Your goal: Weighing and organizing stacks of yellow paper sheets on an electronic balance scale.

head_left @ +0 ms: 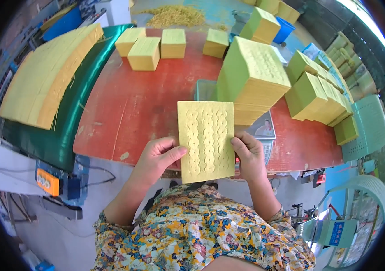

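The person holds one thin bundle of yellow paper (206,141) upright in front of the body, over the near edge of the red table (129,113); its face shows rows of pressed round marks. The left hand (156,156) grips the left edge of the bundle at about 9 o'clock, with the thumb laid on the front and the other fingers curled behind it. The right hand (249,156) grips the right edge at about 3 o'clock in the same way, thumb in front and fingers closed behind. Both forearms rise from the lower edge of the picture, elbows bent and close to the flowered shirt (201,230). I judge that the work is well along but not finished: at 1 o'clock from the bundle a tall stack (251,79) stands on a scale (262,128), and further at 2 o'clock more finished stacks (319,97) stand in a row. At 11 o'clock small yellow blocks (145,52) wait on the far side of the table, and at 10 o'clock a long row of yellow sheets (48,74) lies on a green surface (77,113), so much paper seems left to handle.
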The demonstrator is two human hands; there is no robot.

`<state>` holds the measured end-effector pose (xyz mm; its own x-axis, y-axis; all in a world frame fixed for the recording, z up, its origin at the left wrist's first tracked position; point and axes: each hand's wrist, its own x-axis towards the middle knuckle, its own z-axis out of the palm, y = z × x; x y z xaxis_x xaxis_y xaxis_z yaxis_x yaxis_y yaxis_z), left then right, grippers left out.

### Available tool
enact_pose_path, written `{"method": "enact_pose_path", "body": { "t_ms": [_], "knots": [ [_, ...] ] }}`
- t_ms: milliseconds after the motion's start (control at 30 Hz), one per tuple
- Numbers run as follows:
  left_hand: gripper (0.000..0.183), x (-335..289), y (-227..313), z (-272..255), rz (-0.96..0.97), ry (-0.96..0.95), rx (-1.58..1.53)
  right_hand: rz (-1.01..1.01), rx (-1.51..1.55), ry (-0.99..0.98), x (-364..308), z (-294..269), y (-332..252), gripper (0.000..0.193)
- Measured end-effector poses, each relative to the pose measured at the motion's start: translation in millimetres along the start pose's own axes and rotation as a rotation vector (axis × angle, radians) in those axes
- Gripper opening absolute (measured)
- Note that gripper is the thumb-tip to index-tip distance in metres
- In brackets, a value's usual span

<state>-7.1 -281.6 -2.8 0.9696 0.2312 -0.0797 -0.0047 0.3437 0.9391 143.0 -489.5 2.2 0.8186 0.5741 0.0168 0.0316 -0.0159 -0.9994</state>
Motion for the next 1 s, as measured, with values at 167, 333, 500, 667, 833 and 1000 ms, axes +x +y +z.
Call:
{"method": "enact_pose_path", "body": {
  "t_ms": [167, 333, 500, 667, 833, 1000],
  "knots": [
    [0.022, 42.4, 65.0, 20.2, 0.332, 0.031, 0.334, -0.296, -0.171, 0.127, 29.1, -12.7, -78.9, 0.021],
    [0.027, 148.8, 140.0, 59.5, 0.360, -0.049, 0.363, -0.311, -0.110, 0.097, 122.4, -71.5, -146.5, 0.031],
    [0.025, 203.3, 142.4, 73.5, 0.169, -0.051, 0.475, -0.149, -0.110, 0.080, 175.9, -107.2, -144.6, 0.031],
    [0.026, 218.1, 135.4, 71.8, 0.091, -0.038, 0.495, -0.133, -0.225, 0.059, 186.7, -113.2, -137.8, 0.031],
    [0.027, 217.8, 131.8, 75.3, 0.024, -0.026, 0.563, -0.097, -0.189, 0.022, 189.8, -120.5, -128.1, 0.030],
    [0.028, 215.1, 129.4, 79.9, 0.031, -0.005, 0.581, -0.095, -0.163, -0.006, 190.4, -123.3, -122.8, 0.031]
  ]
}}
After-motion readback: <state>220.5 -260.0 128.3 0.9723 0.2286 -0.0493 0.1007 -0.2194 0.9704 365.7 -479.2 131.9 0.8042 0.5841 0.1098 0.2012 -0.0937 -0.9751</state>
